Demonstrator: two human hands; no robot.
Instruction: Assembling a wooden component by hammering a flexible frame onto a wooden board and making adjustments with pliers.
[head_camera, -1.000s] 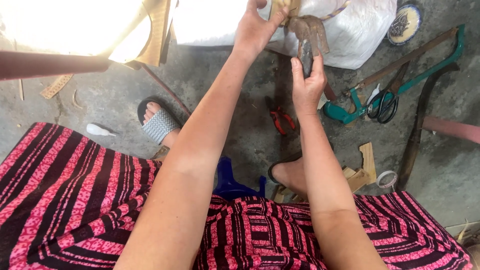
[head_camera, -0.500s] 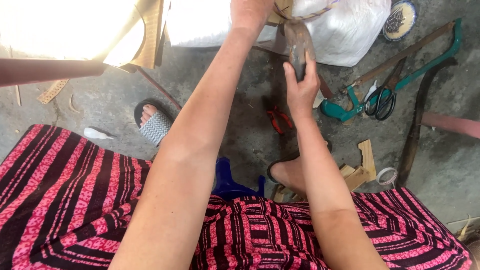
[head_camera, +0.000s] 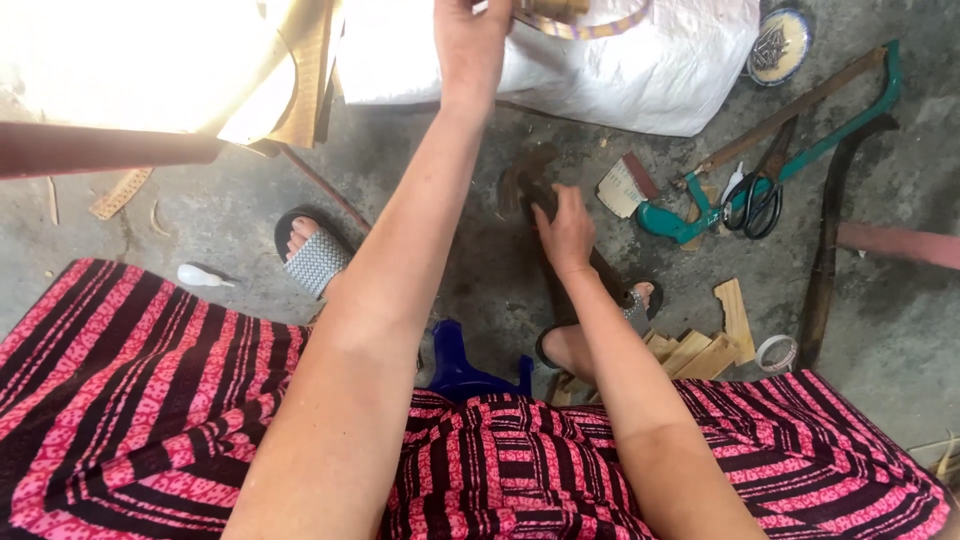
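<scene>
- Overhead, the left hand (head_camera: 470, 45) reached up to the top edge of the view, fingers curled round a bamboo piece (head_camera: 556, 8) with a thin strip (head_camera: 600, 27) looping off it; most of that piece was cut off by the frame.
- Lower down, the right hand (head_camera: 565, 232) was stretched toward the floor, fingers closed together over a dark tool (head_camera: 527, 185) lying on the concrete; whether it truly gripped the tool or only rested on it could not be told.
- The tool lay just in front of the white sack (head_camera: 650, 70), between the two arms.
- To the right of that hand sat a small brush (head_camera: 625, 187), then a teal saw (head_camera: 800, 140) with scissors (head_camera: 755, 200) lying across it.
- Wood blocks (head_camera: 700, 350) lay near the right foot, with a tape roll (head_camera: 777, 353) just beside them.
- Both feet wore sandals; the left sandal (head_camera: 315, 255) showed clearly.
- A blue stool (head_camera: 465, 370) poked out between the knees, under a pink and black striped skirt (head_camera: 130, 400).
</scene>
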